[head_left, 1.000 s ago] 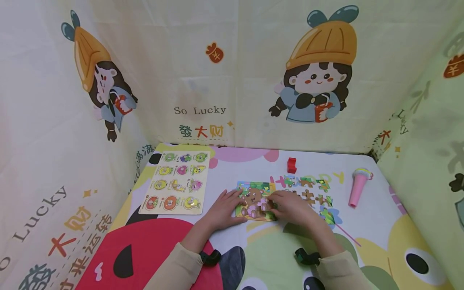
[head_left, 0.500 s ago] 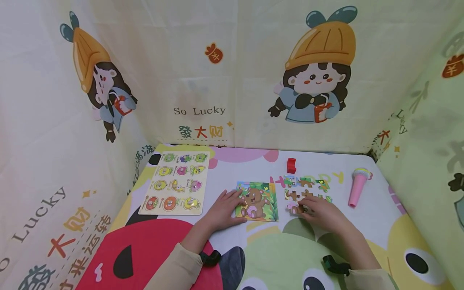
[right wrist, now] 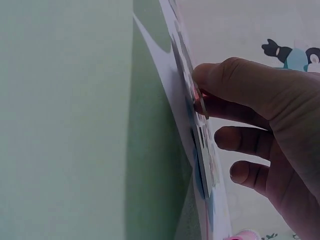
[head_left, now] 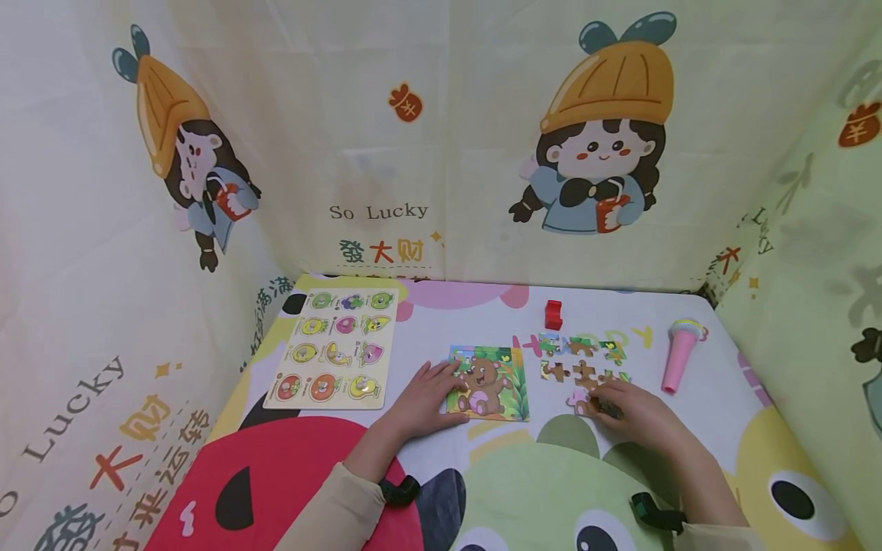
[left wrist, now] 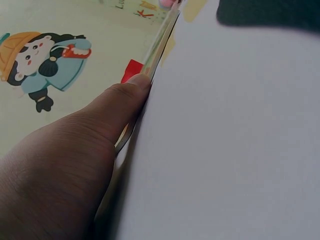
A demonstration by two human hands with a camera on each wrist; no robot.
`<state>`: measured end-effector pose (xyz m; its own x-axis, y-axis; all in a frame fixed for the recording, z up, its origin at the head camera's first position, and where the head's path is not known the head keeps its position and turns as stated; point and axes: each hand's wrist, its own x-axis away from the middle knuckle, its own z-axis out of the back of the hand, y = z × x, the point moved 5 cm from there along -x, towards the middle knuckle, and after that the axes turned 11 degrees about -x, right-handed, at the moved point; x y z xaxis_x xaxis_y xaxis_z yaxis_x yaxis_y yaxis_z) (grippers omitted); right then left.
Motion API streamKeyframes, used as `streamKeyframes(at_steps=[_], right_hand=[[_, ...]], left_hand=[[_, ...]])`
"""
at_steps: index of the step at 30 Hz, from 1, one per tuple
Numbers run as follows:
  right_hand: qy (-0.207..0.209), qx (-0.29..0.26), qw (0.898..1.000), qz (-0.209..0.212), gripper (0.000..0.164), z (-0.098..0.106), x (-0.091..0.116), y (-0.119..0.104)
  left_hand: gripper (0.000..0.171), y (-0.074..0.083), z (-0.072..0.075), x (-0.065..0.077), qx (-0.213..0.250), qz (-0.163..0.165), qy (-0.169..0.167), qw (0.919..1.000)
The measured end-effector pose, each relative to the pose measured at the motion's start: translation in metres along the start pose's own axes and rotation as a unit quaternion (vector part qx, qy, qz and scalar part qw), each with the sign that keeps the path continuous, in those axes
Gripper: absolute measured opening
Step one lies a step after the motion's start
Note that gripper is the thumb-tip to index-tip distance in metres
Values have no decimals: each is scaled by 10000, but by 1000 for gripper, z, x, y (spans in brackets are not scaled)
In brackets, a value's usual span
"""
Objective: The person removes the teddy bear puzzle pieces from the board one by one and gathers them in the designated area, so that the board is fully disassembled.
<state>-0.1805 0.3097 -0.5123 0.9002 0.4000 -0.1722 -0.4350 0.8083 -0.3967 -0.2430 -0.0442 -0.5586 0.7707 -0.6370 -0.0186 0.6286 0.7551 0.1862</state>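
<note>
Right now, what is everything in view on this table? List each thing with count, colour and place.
bear puzzle board: one, green and brown, table centre.
loose puzzle pieces: several, green and brown, right of the bear puzzle board.
fruit peg board: one, cream, multicoloured pegs, far left.
red block: one, behind the pieces.
toy microphone: one, pink, far right.
table cover: one, cartoon-printed.
left hand: rests on the board's left edge.
right hand: grip pinches a puzzle piece at the nearest row.

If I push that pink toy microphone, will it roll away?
Probably a little. The pink toy microphone lies on its side and looks round, so a sideways push may roll it. Its head looks wider than the handle, so it would likely curve. It looks like light plastic.
</note>
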Motion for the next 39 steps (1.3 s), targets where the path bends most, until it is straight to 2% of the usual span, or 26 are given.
streamKeyframes(at_steps=[4, 11, 17, 22, 27, 34, 39], right_hand=[[80, 37, 9998, 201, 23, 1, 1, -2], [-28, 60, 9998, 179, 25, -2, 2, 0], [129, 80, 9987, 477, 24, -4, 1, 1], [97, 32, 9995, 300, 20, -1, -4, -4], [-175, -170, 9997, 57, 24, -2, -23, -21], [-494, -198, 9983, 247, 25, -13, -64, -57], [-773, -353, 9958, 338, 28, -22, -89, -84]], left_hand=[[53, 0, 0, 0, -17, -2, 4, 10000], [53, 0, 2, 1, 20, -12, 34, 10000], [53, 0, 2, 1, 10, 8, 9, 10000], [53, 0, 1, 1, -23, -18, 26, 10000], [53, 1, 1, 2, -112, -95, 106, 9998], [55, 0, 1, 3, -124, -97, 80, 9998], [64, -1, 0, 2, -113, -106, 143, 9998]])
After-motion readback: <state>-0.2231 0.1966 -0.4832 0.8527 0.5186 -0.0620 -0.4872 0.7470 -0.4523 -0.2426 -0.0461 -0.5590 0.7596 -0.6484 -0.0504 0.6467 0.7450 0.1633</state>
